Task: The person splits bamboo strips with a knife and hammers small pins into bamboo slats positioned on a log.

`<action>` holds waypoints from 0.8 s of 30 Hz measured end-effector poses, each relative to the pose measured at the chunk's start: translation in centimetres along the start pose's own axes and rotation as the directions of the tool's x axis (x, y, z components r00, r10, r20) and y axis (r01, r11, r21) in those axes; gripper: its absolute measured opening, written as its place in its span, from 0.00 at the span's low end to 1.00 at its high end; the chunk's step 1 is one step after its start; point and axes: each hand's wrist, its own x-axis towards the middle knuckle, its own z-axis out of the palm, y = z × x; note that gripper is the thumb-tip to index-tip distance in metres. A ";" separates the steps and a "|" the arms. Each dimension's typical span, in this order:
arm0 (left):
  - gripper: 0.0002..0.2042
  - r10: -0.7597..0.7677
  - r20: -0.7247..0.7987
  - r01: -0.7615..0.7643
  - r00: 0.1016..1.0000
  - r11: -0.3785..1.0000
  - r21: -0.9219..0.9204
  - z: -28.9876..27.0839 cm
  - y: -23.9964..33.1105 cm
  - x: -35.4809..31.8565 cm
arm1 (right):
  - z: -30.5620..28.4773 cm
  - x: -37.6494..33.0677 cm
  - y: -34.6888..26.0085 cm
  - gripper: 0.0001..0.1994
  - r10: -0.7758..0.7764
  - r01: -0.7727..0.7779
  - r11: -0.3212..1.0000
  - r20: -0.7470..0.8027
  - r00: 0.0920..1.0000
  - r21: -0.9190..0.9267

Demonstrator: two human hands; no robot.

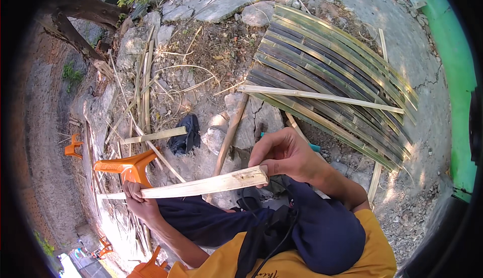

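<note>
Over stony ground (362,16), your left fingers (133,190) wrap tightly around the pale strip (201,187); your right fingers (261,149) pinch its end. Running between them, it's probably light, springy, sharp-edged: hold the broad faces.

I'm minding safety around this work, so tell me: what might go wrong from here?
Splinters: the left hand and right hand hold the pale strip bare, so its edges might prick or cut.

Knocks: the strip overlaps the orange stool in view; a swing could hit it, though the gap is hard to judge.

Tripping: loose strips lie scattered ahead and may catch a foot.
</note>
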 end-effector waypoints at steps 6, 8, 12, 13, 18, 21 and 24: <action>0.18 0.029 0.009 -0.029 1.000 0.999 0.020 0.0 0.1 -0.1 | -0.2 0.1 0.5 0.14 -0.003 0.003 0.996 0.001 1.000 0.084; 0.17 0.056 0.055 -0.061 0.997 0.994 0.095 0.5 0.4 -0.7 | 0.5 0.2 0.5 0.18 0.004 0.000 0.997 -0.063 0.998 0.075; 0.18 0.113 0.054 -0.118 0.992 0.988 0.103 2.0 0.2 -1.7 | -0.1 -0.3 0.5 0.22 0.117 -0.113 0.993 -0.077 0.990 0.044; 0.18 0.127 0.038 -0.131 0.991 0.986 0.104 2.2 0.1 -2.2 | -0.8 -0.4 0.8 0.22 0.137 -0.133 0.990 -0.077 0.988 0.052; 0.19 0.307 0.151 -0.336 0.940 0.912 0.234 3.9 -0.8 -5.0 | -2.0 -0.7 0.9 0.25 0.162 -0.162 0.975 0.010 0.987 0.154; 0.19 0.370 0.195 -0.413 0.908 0.865 0.283 4.1 -1.1 -5.6 | -2.1 -0.3 1.4 0.24 0.164 -0.158 0.978 -0.031 0.986 0.134; 0.19 0.354 0.265 -0.425 0.897 0.854 0.300 4.3 -1.8 -5.1 | -2.3 -0.2 2.1 0.21 0.063 -0.056 0.997 -0.132 0.989 0.050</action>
